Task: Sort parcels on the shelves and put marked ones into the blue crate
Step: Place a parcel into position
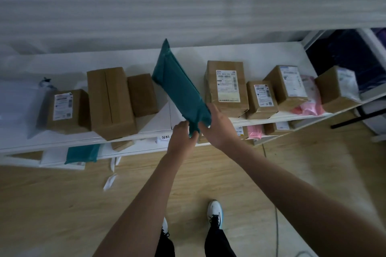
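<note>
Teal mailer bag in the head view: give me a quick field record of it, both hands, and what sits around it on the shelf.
held item: teal mailer bag, tilted up over the white shelf
left hand: grip pinching the bag's lower end
right hand: grip on the bag's lower right edge
bag label: none visible on this side
left of bag: large plain cardboard box
right of bag: labelled cardboard box
far right: pink bag
blue crate: not in view

A parcel sorting room or small storeroom.
White shelves point(271, 52) carried rows of taped cardboard boxes point(226, 87) with printed shipping labels point(227, 85), plus teal point(179, 87) and pink mailer bags point(311, 100), above a wooden floor point(62, 204).
</note>
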